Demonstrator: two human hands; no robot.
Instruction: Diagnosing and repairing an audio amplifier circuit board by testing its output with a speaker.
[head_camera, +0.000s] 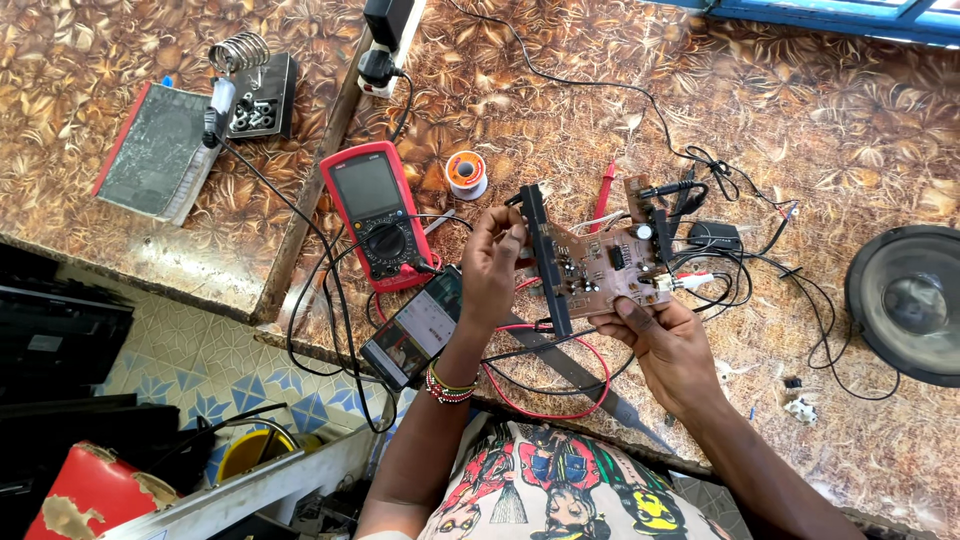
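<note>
I hold a brown circuit board (605, 265) with small components and a black heat-sink bar (545, 262) along its left edge, lifted above the workbench. My left hand (492, 272) grips the board at the black bar, a beaded band on its wrist. From below, my right hand (662, 345) supports the board's lower right corner, thumb on the edge. Thin black and red wires (720, 275) trail from the board's right side.
A red multimeter (375, 213), a phone (415, 328) with a lit screen, a solder spool (466, 173), a soldering-iron stand (240, 55), a notebook (155, 150), a red probe lead (560, 400), a metal blade (590, 380) and a black loudspeaker (910, 300) lie around the patterned bench (860, 120).
</note>
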